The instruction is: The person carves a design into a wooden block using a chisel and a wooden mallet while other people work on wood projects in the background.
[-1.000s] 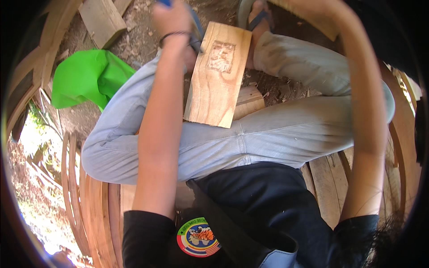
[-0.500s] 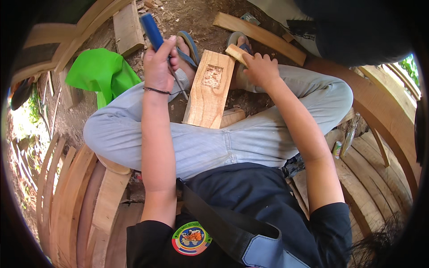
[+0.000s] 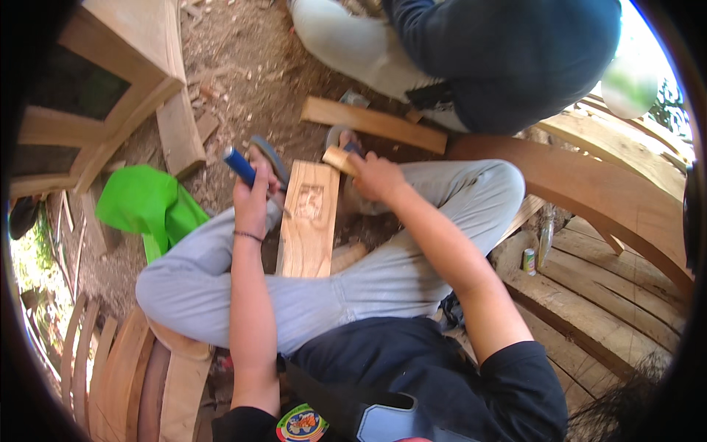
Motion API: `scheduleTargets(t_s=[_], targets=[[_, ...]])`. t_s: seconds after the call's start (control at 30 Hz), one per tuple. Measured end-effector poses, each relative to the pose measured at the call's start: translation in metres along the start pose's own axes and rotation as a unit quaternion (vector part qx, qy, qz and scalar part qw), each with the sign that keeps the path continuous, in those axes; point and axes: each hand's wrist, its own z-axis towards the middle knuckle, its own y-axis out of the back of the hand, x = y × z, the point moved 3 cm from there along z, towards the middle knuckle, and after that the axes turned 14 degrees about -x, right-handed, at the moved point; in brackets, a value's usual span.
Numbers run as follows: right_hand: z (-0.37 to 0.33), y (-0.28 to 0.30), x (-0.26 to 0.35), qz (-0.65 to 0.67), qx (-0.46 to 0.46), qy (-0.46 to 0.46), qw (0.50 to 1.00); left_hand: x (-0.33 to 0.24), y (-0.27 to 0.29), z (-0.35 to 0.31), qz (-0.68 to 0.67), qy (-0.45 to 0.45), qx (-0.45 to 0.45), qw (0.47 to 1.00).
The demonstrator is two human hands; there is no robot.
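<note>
Board (image 3: 312, 247) between the person's bent legs (image 3: 458, 193). Recess (image 3: 310, 202) outlined and partly chipped out, by the look; floor rough, seemingly unfinished. Left hand (image 3: 255, 193): fingers curled round blue-handled chisel (image 3: 239, 166), handle up, blade slanting to board's left edge, contact unclear. Right hand (image 3: 378, 179): fingers wrapped round wooden piece (image 3: 338, 159), forearm (image 3: 442, 239) angled inward.

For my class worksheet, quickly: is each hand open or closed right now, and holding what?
Left hand: closed, holding a blue-handled chisel.
Right hand: closed, holding a short wooden block.
</note>
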Motion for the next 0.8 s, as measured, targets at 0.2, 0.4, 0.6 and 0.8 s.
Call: scheduleTargets(t_s=[0.2, 0.4, 0.6, 0.8], targets=[[0.003, 0.005, -0.001, 0.021, 0.028, -0.025, 0.999, 0.009, -0.018, 0.002, 0.037, -0.024, 0.03, 0.999], [0.005, 0.007, 0.0, 0.03, 0.033, -0.027, 0.999, 0.017, -0.018, 0.007, 0.047, -0.009, 0.024, 0.999], [0.006, 0.009, 0.006, 0.011, 0.031, -0.018, 0.999, 0.023, -0.011, 0.02, 0.034, -0.021, -0.011, 0.999], [0.009, 0.0, 0.008, 0.006, 0.026, 0.01, 1.0, 0.03, -0.005, 0.023, 0.121, -0.085, -0.03, 0.989]])
